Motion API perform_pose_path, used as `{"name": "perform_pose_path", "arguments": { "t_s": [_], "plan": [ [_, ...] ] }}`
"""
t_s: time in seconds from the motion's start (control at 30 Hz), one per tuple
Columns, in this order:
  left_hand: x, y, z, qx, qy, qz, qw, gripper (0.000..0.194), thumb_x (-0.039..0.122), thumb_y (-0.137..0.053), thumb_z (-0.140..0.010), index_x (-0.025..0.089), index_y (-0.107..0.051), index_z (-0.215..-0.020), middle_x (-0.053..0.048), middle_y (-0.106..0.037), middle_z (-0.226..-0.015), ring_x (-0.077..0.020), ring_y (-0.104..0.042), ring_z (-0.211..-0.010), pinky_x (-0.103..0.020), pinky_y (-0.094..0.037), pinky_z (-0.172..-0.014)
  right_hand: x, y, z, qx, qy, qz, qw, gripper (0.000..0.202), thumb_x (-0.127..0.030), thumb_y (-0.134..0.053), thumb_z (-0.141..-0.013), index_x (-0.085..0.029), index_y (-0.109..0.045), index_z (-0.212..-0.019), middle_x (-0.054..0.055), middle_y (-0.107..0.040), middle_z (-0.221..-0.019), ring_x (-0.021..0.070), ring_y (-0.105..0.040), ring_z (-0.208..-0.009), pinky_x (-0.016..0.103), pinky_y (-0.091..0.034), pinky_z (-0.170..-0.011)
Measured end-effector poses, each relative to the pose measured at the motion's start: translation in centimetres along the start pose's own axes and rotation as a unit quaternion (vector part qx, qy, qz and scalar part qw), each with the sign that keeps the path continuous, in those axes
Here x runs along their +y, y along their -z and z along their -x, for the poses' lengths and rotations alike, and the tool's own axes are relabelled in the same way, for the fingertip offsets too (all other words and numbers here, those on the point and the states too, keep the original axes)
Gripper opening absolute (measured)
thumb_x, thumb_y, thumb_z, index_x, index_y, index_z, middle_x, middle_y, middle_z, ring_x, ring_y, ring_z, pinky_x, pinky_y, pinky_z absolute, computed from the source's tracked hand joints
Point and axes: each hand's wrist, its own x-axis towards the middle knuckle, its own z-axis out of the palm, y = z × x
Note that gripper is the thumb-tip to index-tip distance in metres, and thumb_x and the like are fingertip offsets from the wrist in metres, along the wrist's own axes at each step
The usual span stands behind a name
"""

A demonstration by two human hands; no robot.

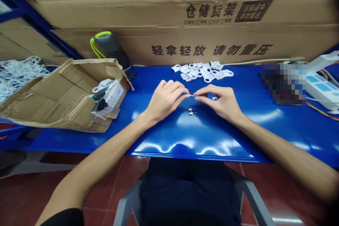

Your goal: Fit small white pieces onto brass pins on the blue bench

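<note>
A thin, straight, metal-looking piece [193,95] is held at both ends.
It is pinched by fingertips of left hand [167,99] and right hand [221,101], probably for steadiness.

I sit in a grey chair [255,197] at a glossy blue table [164,134] streaked with white glare. Brown cardboard [127,14] printed with black characters stands behind it, a blue frame [34,19] slants at left, and reddish floor tiles [286,196] show below.

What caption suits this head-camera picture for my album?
Left hand and right hand pinch a thin piece over a blue table, white tabs beyond.
</note>
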Motion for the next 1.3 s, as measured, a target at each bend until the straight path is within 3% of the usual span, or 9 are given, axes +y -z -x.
{"name": "perform_pose_path", "arguments": {
  "t_s": [0.33,0.77,1.03,1.3],
  "plan": [
    [0.3,0.5,-0.1,0.031,-0.028,-0.040,0.998,0.025,0.039,-0.056,-0.111,0.020,-0.073,-0.107,-0.006,-0.080,-0.110,-0.0215,-0.065,-0.089,-0.039,-0.040,-0.080,0.2,0.1,0.2,0.013,0.018,0.007,1.000,0.011,-0.037,-0.080,-0.094,-0.029,-0.084,-0.101,0.002,-0.084,-0.102,0.0252,-0.077,-0.093,0.041,-0.060,-0.087],
    [0.1,0.3,0.2,0.035,-0.014,0.023,0.999,0.023,0.039,-0.058,-0.110,0.023,-0.074,-0.111,-0.005,-0.079,-0.110,-0.0206,-0.066,-0.091,-0.038,-0.041,-0.081,0.0,0.2,0.2,0.011,0.055,-0.002,0.998,0.010,-0.034,-0.078,-0.096,-0.030,-0.085,-0.103,0.002,-0.084,-0.102,0.0255,-0.077,-0.093,0.043,-0.062,-0.088],
    [0.5,-0.1,0.2,0.021,0.001,0.056,0.998,0.023,0.039,-0.058,-0.111,0.022,-0.074,-0.108,-0.004,-0.080,-0.109,-0.0196,-0.067,-0.090,-0.038,-0.040,-0.081,0.6,-0.1,0.2,0.011,0.160,0.044,0.986,0.017,-0.025,-0.071,-0.101,-0.032,-0.085,-0.109,0.000,-0.085,-0.106,0.0226,-0.079,-0.091,0.040,-0.064,-0.084],
    [0.7,-0.5,0.2,0.017,0.014,0.096,0.995,0.024,0.039,-0.058,-0.111,0.022,-0.074,-0.107,-0.003,-0.081,-0.108,-0.0190,-0.068,-0.093,-0.038,-0.039,-0.082,-0.1,-0.3,0.3,0.003,0.078,0.059,0.995,0.012,-0.037,-0.077,-0.098,-0.028,-0.084,-0.104,0.002,-0.085,-0.102,0.0227,-0.079,-0.090,0.036,-0.063,-0.083]
  ]
}}
